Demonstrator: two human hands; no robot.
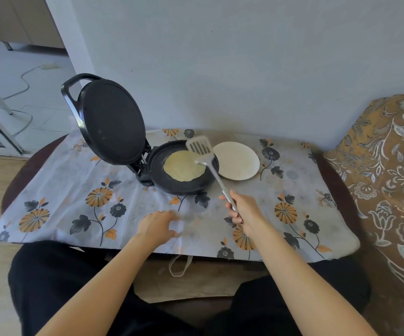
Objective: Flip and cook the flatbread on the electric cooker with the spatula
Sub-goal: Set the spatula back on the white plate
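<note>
Pale yellow and still soft-looking, the flatbread [184,165] lies flat in the lower plate of the electric cooker [184,183], slightly left of the plate's centre, with a dark ring of bare non-stick surface around it. Its top shows little or no browning, so this side probably needs more heat; faint green flecks may be herbs, though the view is too small to be sure.

Metal and slotted, the spatula [199,145] is held by the right hand [243,209], which is closed around the near end of the handle. The blade is tilted up and hangs above the far right edge of the flatbread, not touching it, which suits a move to slide under that edge. The blade looks blurred.

The cooker's lid [112,123] stands open to the left on its hinge, leaving the plate free to reach from the near and right sides.

The left hand [157,226] rests palm down, fingers loosely spread, on the floral cloth [58,190] near the table's front edge, holding nothing; it seems to steady the person and stay clear of the hot plate.

A white plate [236,160] sits just right of the cooker; whether its pale top is a flatbread I cannot tell.
</note>
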